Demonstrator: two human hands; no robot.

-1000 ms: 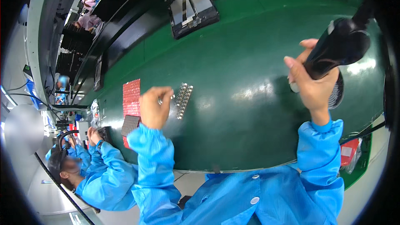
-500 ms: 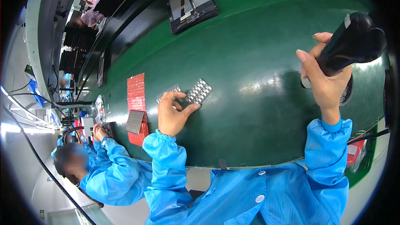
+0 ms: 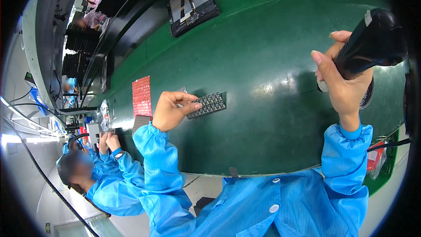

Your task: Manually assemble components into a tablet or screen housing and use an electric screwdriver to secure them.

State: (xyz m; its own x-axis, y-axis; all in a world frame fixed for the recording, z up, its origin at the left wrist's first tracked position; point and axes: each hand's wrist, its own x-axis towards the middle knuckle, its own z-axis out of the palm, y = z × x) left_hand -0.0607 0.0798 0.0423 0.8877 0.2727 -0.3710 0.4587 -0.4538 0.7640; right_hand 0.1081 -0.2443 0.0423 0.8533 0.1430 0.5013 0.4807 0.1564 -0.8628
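Observation:
My left hand (image 3: 169,110) pinches one end of a small, dark rectangular panel (image 3: 209,105) covered with rows of little metallic pieces. The panel is tilted just over the green tabletop (image 3: 245,136); a gap under it cannot be judged. A scrap of clear plastic (image 3: 183,90) shows behind these fingers. On the right side, my right hand (image 3: 346,83) is wrapped round a thick black handheld device (image 3: 368,46) with a bulbous top; its exact kind is unclear. Partly hidden behind that hand is a round, dark-rimmed container (image 3: 367,96).
A red bubble-wrap sheet (image 3: 141,94) lies left of my left hand, with a grey ribbed panel (image 3: 140,123) by its near end. At the far side rests an opened black device casing (image 3: 193,6). Another person in a blue sleeve (image 3: 118,188) works at the left.
My left hand has shifted left, with the panel turned to a flatter angle and its face now darker. My left sleeve now covers part of the bubble wrap. The right hand stays nearly still.

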